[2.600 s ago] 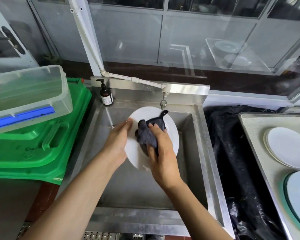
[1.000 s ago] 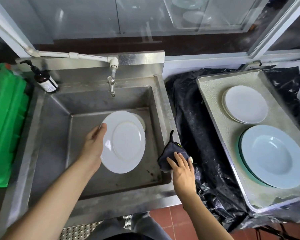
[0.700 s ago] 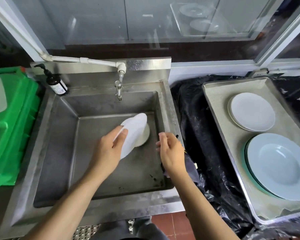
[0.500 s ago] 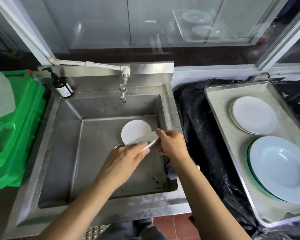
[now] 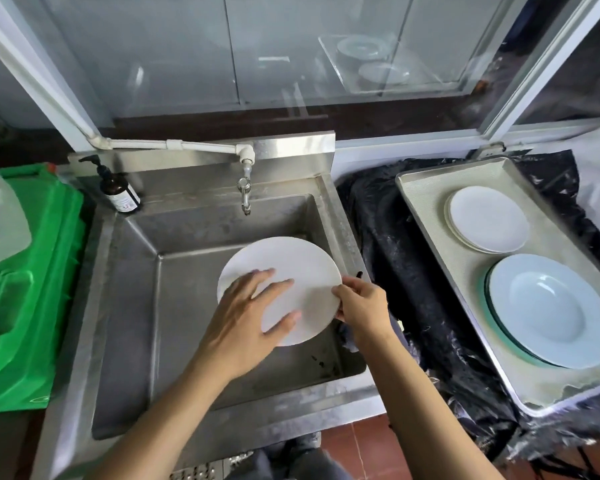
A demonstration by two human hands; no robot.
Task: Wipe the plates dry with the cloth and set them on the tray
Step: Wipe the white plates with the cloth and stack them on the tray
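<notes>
window: glazed panels (image 5: 291, 46), white frame, daylight
floor: red-brown tiles (image 5: 357, 445)
left: green plastic crates (image 5: 32, 289)

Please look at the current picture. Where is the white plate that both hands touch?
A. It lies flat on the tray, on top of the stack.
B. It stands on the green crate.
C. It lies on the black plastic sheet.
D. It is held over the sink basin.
D: the white plate is over the sink, with the left hand spread on it and the right hand pinching its right edge.
</notes>
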